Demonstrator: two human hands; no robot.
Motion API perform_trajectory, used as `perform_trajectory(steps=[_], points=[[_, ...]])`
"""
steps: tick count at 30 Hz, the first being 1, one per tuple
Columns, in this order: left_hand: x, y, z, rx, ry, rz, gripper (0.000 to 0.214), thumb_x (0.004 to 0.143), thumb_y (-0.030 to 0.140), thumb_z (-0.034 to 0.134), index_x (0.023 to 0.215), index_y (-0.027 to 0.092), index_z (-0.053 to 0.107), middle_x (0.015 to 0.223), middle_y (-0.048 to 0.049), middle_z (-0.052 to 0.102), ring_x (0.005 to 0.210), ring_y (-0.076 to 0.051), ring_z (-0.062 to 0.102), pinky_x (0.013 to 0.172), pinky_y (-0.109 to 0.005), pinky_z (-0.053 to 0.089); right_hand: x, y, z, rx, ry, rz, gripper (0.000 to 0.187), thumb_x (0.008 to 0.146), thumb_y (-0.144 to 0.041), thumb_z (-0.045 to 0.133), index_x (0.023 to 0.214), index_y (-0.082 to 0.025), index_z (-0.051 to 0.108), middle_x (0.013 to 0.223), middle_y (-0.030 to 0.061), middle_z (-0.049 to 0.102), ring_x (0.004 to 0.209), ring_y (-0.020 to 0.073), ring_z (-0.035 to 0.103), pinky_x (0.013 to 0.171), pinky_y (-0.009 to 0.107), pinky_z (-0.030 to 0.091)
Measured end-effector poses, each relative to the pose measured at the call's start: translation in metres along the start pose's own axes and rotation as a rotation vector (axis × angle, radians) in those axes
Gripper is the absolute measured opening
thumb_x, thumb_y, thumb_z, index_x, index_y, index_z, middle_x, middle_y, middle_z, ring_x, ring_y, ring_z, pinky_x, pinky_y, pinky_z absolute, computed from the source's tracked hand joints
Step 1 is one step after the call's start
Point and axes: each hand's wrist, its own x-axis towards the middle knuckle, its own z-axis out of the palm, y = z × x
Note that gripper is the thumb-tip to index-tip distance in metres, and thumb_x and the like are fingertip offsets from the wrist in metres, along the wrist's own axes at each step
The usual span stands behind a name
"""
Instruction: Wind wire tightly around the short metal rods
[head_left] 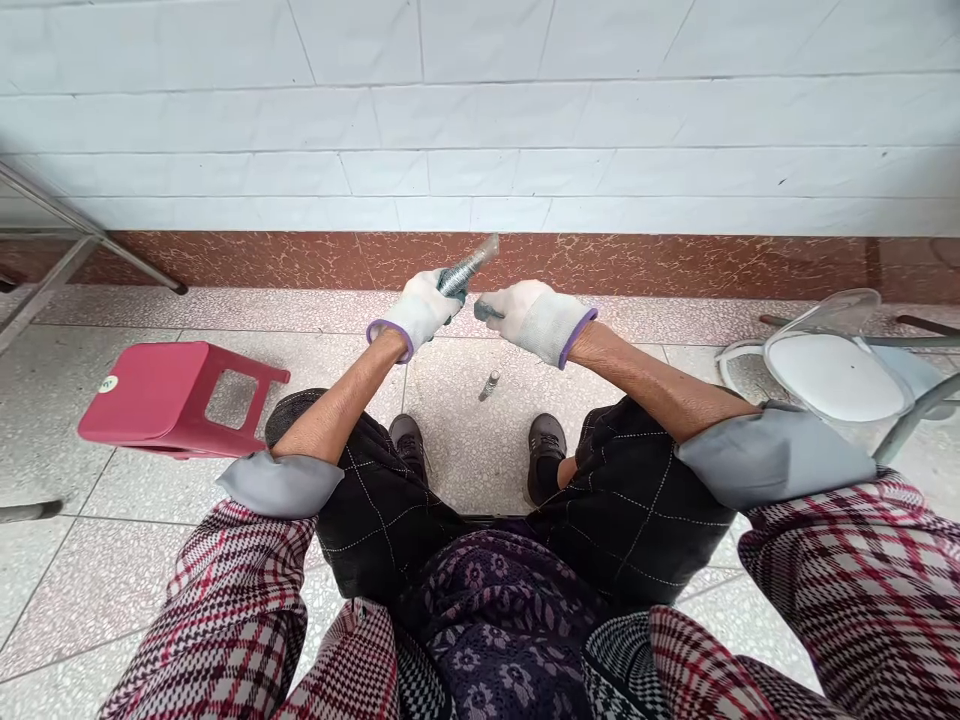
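Flowered purple cloth (510, 630) covers your lap. Beyond it, your gloved left hand (421, 306) grips a ridged silvery rod (471, 270), its free end toward the wall (480, 115). Your gloved right hand (531, 312) is curled just beside; I cannot tell whether it holds anything. Below, a small silvery piece (490, 385) sits on the floor (465, 460).

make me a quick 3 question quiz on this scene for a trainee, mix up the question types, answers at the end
1. Which hand holds the silvery rod?
2. True or false: a small silvery piece lies on the floor.
3. The red stool is on the person's: a) right b) left

Key:
1. The left hand
2. True
3. b
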Motion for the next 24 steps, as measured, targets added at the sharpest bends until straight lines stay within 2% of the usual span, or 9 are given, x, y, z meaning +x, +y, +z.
perform_trajectory(steps=[4,9,11,13,15,17,19,21,24], points=[[0.015,-0.009,0.002,0.361,0.055,0.061,0.03,0.101,0.023,0.06,0.124,0.018,0.078,0.102,-0.0112,0.079,0.09,-0.022,0.071,0.078,-0.032,0.052,-0.004,-0.014,-0.005,-0.166,-0.099,0.039,0.039,0.111,-0.024,0.046,0.135,-0.014,0.074,0.11,0.0171,0.079,0.097,0.0306,0.074,0.071,0.038,0.043],[0.027,-0.02,-0.013,0.68,0.087,0.011,0.04,0.108,0.022,0.045,0.139,0.02,0.071,0.116,-0.0158,0.079,0.104,-0.027,0.075,0.087,-0.035,0.053,-0.01,-0.019,-0.008,-0.153,-0.065,0.037,0.04,0.111,-0.026,0.047,0.138,-0.015,0.074,0.11,0.0175,0.08,0.098,0.0314,0.075,0.072,0.039,0.046],[0.026,-0.024,-0.015,0.779,0.031,0.029,0.042,0.108,0.018,0.043,0.139,0.017,0.07,0.114,-0.0182,0.079,0.106,-0.029,0.075,0.089,-0.037,0.054,-0.011,-0.015,-0.008,-0.145,-0.05,0.045,0.04,0.11,-0.028,0.049,0.138,-0.015,0.074,0.108,0.0173,0.08,0.097,0.0314,0.075,0.073,0.039,0.046],[0.02,-0.025,-0.01,0.853,-0.112,0.099,0.037,0.104,0.015,0.049,0.131,0.017,0.074,0.108,-0.0183,0.078,0.105,-0.03,0.075,0.091,-0.039,0.053,-0.01,-0.007,-0.008,-0.132,-0.028,0.05,0.038,0.109,-0.028,0.05,0.136,-0.017,0.075,0.108,0.0162,0.08,0.096,0.0307,0.074,0.073,0.039,0.046],[0.011,-0.023,0.0,0.834,-0.276,0.174,0.029,0.098,0.014,0.058,0.118,0.018,0.079,0.098,-0.0154,0.077,0.101,-0.031,0.075,0.091,-0.04,0.053,-0.005,0.009,-0.005,-0.083,0.007,0.079,0.035,0.108,-0.03,0.051,0.13,-0.019,0.077,0.107,0.0139,0.08,0.093,0.0291,0.073,0.073,0.039,0.046],[0.0,-0.017,0.011,0.728,-0.354,0.212,0.023,0.092,0.014,0.065,0.108,0.02,0.081,0.088,-0.0117,0.075,0.096,-0.03,0.074,0.088,-0.039,0.053,0.004,0.031,-0.001,0.015,0.053,0.131,0.032,0.106,-0.029,0.052,0.121,-0.021,0.08,0.106,0.0113,0.08,0.091,0.0267,0.072,0.074,0.038,0.048],[-0.008,-0.009,0.016,0.635,-0.345,0.234,0.023,0.091,0.017,0.067,0.109,0.022,0.081,0.082,-0.0087,0.073,0.09,-0.027,0.073,0.082,-0.037,0.053,0.014,0.053,0.005,0.151,0.098,0.141,0.031,0.103,-0.026,0.053,0.114,-0.021,0.081,0.109,0.01,0.08,0.093,0.0248,0.071,0.077,0.037,0.05],[-0.012,-0.001,0.013,0.544,-0.318,0.248,0.027,0.091,0.021,0.065,0.113,0.022,0.081,0.081,-0.0066,0.072,0.082,-0.022,0.07,0.074,-0.033,0.052,0.02,0.068,0.01,0.277,0.127,0.095,0.028,0.099,-0.021,0.056,0.108,-0.019,0.082,0.112,0.0094,0.081,0.096,0.0235,0.071,0.081,0.035,0.051],[-0.014,0.007,-0.001,0.259,-0.278,0.21,0.032,0.09,0.023,0.065,0.119,0.018,0.078,0.08,-0.0044,0.07,0.068,-0.015,0.061,0.063,-0.028,0.049,0.024,0.069,0.016,0.395,0.145,0.069,0.028,0.098,-0.025,0.059,0.109,-0.017,0.083,0.104,0.0092,0.08,0.092,0.0227,0.07,0.078,0.033,0.051]])
